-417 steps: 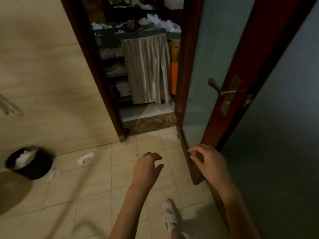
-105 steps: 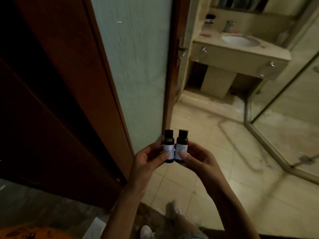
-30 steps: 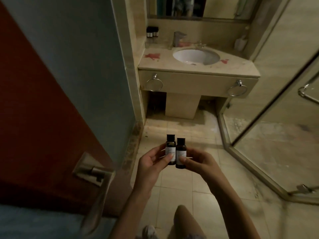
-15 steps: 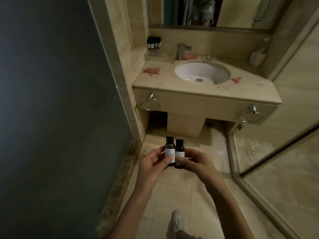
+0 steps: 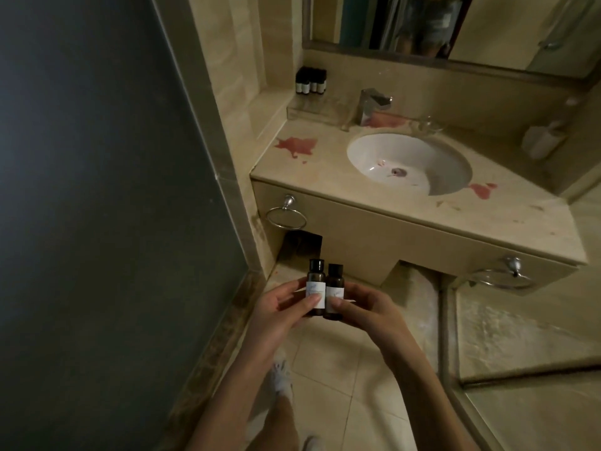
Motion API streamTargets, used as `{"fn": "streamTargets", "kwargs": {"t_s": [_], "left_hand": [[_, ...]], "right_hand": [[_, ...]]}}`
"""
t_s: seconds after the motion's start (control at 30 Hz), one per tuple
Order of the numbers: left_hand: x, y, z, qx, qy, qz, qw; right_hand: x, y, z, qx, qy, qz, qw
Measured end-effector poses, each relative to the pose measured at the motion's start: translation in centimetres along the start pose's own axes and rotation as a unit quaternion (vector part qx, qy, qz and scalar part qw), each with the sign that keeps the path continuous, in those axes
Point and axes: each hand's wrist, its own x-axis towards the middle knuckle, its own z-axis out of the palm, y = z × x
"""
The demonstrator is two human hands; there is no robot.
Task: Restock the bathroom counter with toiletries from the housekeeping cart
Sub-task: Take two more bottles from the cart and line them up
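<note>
Toiletry bottles, two, dark with pale labels, stood upright and touching at lower centre. The left bottle (image 5: 316,289) was pinched between the thumb and curled fingers of the left hand (image 5: 279,315), the right bottle (image 5: 334,292) likewise by the right hand (image 5: 370,312). Their contents could not be told. Above lay the counter (image 5: 325,187), marked with red stains (image 5: 296,146), and its sink (image 5: 408,162). At upper left, a row of similar bottles (image 5: 310,80) stood just behind a clear tray (image 5: 320,109).

You have a white basin (image 5: 406,164) sunk in the counter (image 5: 325,196), chrome tap (image 5: 370,105) at its back edge. One red stain (image 5: 296,146) lies near the left edge, a second red stain (image 5: 484,190) near the front right. Left towel ring (image 5: 286,216) and right towel ring (image 5: 500,276) hang on the front face.
</note>
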Motion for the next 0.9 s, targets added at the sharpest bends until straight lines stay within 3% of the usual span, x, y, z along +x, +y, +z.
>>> {"fn": "streamTargets", "kwargs": {"t_s": [0.37,0.57,0.9], "left_hand": [[18.0,7.8,-4.6,-0.032,0.002,0.038,0.999],[27.4,12.6,-6.8,0.029,-0.012,0.087,0.996],[40.1,15.9,-6.0,0.018,-0.032,0.049,0.998]], "right_hand": [[19.6,-6.9,1.9,-0.026,-0.002,-0.016,1.0],[29.8,-10.5,2.8,-0.041,0.007,-0.046,0.998],[41.6,-13.1,0.8,0.023,0.039,-0.032,0.998]]}}
